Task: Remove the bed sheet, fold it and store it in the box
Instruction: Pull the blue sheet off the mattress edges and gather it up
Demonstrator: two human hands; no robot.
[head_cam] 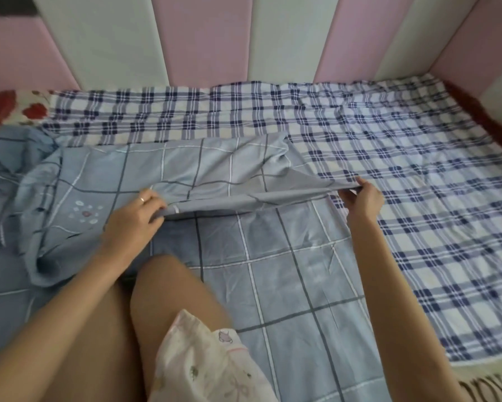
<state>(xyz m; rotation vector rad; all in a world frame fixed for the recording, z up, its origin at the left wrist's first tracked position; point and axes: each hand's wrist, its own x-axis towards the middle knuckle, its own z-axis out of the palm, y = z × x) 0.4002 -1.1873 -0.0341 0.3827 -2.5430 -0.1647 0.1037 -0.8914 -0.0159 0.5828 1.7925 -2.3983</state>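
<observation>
Head cam, sheet [273, 256] edge taut, L-R

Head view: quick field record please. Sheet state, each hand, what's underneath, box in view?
bed sheet: blue-grey grid pattern, bunched at the left, one edge lifted and stretched taut between both hands
left hand: fingers curled round the lifted edge
right hand: pinches the same edge, further right
plaid cover: lies under the sheet, exposed on the far and right sides
padded panels: pink and white, behind the bed
box: not in view
fold: not yet laid down
</observation>
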